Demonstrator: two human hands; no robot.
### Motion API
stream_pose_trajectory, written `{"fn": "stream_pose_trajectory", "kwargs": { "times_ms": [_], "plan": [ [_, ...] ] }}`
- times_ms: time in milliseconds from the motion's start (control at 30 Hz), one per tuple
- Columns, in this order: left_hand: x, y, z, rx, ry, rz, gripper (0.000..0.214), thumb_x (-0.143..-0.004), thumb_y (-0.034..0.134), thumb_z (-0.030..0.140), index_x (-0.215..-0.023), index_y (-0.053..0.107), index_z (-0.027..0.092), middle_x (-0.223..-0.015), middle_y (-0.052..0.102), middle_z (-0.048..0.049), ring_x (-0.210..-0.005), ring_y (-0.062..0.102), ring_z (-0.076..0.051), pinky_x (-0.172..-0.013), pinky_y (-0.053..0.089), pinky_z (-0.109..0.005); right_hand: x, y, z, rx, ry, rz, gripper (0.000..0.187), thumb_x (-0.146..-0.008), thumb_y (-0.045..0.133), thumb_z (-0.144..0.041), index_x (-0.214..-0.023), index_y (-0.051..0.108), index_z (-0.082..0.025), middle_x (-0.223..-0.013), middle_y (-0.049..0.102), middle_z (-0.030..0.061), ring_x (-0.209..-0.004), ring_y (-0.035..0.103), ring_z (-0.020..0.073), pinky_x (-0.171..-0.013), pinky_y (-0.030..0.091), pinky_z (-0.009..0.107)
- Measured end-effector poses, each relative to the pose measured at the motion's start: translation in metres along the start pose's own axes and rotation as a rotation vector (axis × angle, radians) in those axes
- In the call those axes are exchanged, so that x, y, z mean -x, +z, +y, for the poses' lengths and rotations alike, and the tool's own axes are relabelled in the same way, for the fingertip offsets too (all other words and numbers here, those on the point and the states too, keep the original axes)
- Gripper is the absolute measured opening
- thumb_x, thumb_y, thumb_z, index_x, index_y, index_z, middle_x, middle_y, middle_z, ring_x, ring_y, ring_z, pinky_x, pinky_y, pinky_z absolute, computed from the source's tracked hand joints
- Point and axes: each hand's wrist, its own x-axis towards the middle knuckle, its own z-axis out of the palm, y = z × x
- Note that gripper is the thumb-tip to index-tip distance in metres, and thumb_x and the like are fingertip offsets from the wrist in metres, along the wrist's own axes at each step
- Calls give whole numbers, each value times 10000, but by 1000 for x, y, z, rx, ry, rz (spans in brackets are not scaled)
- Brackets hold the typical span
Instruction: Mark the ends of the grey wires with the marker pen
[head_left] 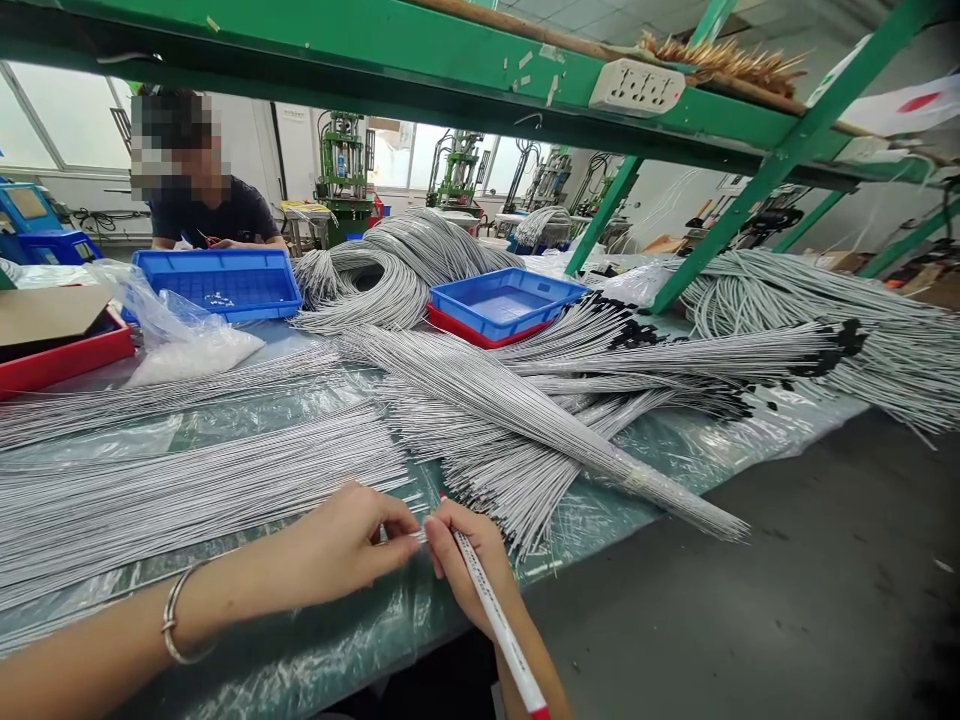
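My left hand (349,540), with a silver bangle on the wrist, is closed in a pinch at the end of a thin grey wire. Against its fingertips sits my right hand (472,560), wrapped round a white marker pen (491,605) with red ends; the pen slants back over the wrist. Whether the right fingertips also hold the wire cannot be made out. Beside and under the left hand, a flat spread of grey wires (202,490) runs off to the left. Just beyond the right hand lie the fanned ends of a wire pile (517,490).
A tied wire bundle (540,410) lies across the pile, jutting past the table edge. Behind stand blue trays (217,285) (510,300), coiled wire (375,285) and a plastic bag (195,345). A green shelf frame (450,60) crosses overhead. Another person (217,210) sits opposite.
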Motion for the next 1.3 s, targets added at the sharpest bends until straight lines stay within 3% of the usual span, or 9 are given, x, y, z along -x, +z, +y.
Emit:
{"fn": "stream_pose_trajectory", "kwargs": {
  "times_ms": [100, 200, 333, 533, 600, 700, 800, 1167, 1300],
  "plan": [
    [0, 1, 1, 25, 12, -3, 337, -938, 442, 372, -829, 678, 157, -551, 537, 11, -511, 573, -109, -477, 376, -172, 4, 1, 3, -54, -3, 69, 414, -965, 464, -438, -645, 547, -189, -474, 535, -22, -427, 492, 100, -492, 424, 215],
    [0, -2, 1, 82, 2, -9, 350, -940, 440, 375, -802, 668, 148, -548, 554, 1, -530, 599, -120, -497, 407, -171, 12, 5, 6, -97, -14, 162, 295, -970, 478, -392, -988, 679, -176, -538, 627, -4, -446, 548, 122, -475, 461, 222],
    [-3, -4, -1, 180, -18, -19, 307, -904, 477, 344, -752, 650, 141, -567, 556, 0, -523, 579, -118, -487, 422, -172, 26, 23, 3, 35, -50, 307, 356, -982, 449, -274, -1284, 613, -182, -610, 672, 9, -488, 592, 141, -513, 499, 250],
    [-5, -2, -4, 238, -64, 6, 259, -862, 518, 323, -769, 662, 129, -602, 573, -4, -499, 550, -106, -449, 408, -168, 28, 35, -1, 128, -141, 384, 415, -959, 458, -176, -1366, 539, -181, -714, 711, 31, -599, 651, 151, -646, 530, 265],
    [-4, -1, -3, 246, -72, 13, 276, -871, 524, 352, -787, 663, 128, -596, 571, -2, -489, 543, -102, -428, 386, -161, 25, 29, 0, 68, -72, 336, 371, -959, 479, -240, -1311, 567, -161, -691, 700, 25, -560, 633, 147, -583, 513, 248],
    [-3, -1, -2, 224, -42, -9, 307, -896, 511, 376, -814, 684, 136, -579, 555, 4, -496, 543, -99, -443, 386, -158, 18, 18, 1, -44, 32, 238, 274, -952, 495, -391, -904, 651, -170, -541, 591, -12, -452, 532, 122, -463, 421, 220],
    [-2, -1, -1, 166, 12, -37, 349, -926, 481, 389, -813, 710, 152, -557, 529, 8, -524, 550, -104, -479, 394, -163, 13, 12, -1, -72, 35, 170, 433, -962, 456, -444, -615, 499, -189, -471, 465, -36, -435, 441, 97, -469, 361, 212],
    [-3, -1, -2, 174, -20, -61, 301, -904, 512, 351, -758, 647, 126, -659, 604, -24, -685, 673, -165, -568, 472, -177, 10, 5, 4, -100, -45, 55, 386, -974, 454, -382, -637, 464, -194, -497, 446, -55, -444, 433, 83, -579, 413, 221],
    [0, -2, 1, 216, -52, -104, 302, -911, 514, 363, -827, 669, 118, -770, 676, -57, -690, 677, -161, -574, 490, -189, 10, 3, 4, -123, -58, 31, 386, -978, 442, -369, -635, 461, -195, -481, 473, -44, -437, 453, 89, -475, 350, 205]
  ]
}}
